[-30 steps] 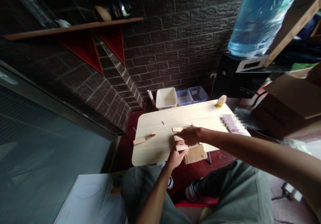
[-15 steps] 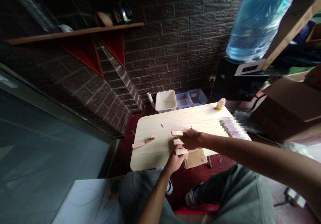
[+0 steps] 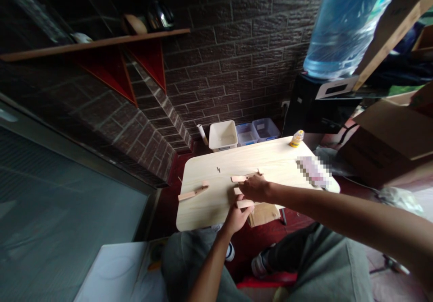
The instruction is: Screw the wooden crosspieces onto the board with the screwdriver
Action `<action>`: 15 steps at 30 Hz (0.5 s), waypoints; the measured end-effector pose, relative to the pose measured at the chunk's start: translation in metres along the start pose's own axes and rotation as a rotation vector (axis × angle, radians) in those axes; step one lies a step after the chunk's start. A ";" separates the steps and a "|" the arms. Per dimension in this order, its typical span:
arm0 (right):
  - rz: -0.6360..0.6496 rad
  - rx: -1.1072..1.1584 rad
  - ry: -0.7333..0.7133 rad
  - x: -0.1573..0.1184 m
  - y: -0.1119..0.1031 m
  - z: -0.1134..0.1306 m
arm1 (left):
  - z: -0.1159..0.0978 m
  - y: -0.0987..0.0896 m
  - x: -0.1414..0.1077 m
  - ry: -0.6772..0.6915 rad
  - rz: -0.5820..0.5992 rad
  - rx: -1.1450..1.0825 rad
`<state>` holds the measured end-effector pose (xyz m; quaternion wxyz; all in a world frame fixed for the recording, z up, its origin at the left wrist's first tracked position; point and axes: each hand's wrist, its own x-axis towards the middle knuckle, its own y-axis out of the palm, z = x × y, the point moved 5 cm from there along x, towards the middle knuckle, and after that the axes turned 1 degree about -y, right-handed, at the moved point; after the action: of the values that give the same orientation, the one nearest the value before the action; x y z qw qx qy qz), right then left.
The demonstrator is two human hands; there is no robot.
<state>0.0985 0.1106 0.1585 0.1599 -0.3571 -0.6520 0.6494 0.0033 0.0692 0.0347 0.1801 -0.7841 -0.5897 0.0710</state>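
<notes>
My left hand grips a pale wooden strip at the near edge of the table, with fingers and thumb around it. Just beyond it my right hand is closed, fingertips down by a second wooden strip that it partly covers. What those fingertips pinch is hidden. A third wooden strip lies past the right hand, with a thin peg standing near its right end. Off to the left rests a jointed wooden piece. Small dark screws or pins lie further back.
The light wooden table carries a yellow-based bottle and a blurred-out flat object on the right. Brown cardboard sits at the near edge by my hands. Plastic bins stand behind the table.
My right hand has shifted slightly left and towards me, showing more of the far strip. The left hand keeps its hold on the near strip. The view has moved a little.
</notes>
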 end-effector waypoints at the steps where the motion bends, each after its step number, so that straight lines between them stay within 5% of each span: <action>1: -0.002 0.007 0.002 0.001 0.000 0.003 | 0.000 0.000 0.000 0.003 -0.003 -0.003; 15: 0.071 -0.006 -0.130 -0.021 -0.016 -0.007 | 0.003 0.001 0.001 0.101 -0.029 0.042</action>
<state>0.1133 0.1034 0.1800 0.0931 -0.3376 -0.6498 0.6746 0.0031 0.0707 0.0316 0.2269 -0.7740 -0.5897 0.0410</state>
